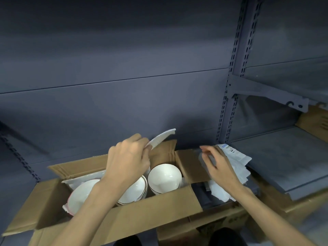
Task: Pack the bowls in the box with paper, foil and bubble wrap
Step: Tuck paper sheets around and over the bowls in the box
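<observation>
The box [150, 206] sits at the near edge of the shelf [284, 160], flaps open. Inside it, from its left end to its right end: one white bowl [81, 196] on plastic wrap, a nested stack of bowls [133, 190] at centre, and a single bowl [164, 178] against the right end wall.

Step in hand, as I judge it: placing a divider between the stack and the single bowl. I would lower the sheet vertically into the gap, seat it to the box floor, and keep rims from touching.

My left hand [127, 162] works above the centre stack; its grip is closed in a pinch on a white padded sheet [162, 137], which points up toward the far wall of the box. My right hand [216, 166] hovers over the right flap; its grip is relaxed and partly open, holding nothing, fingertips near the pile of paper [237, 160] at the box's right end.
</observation>
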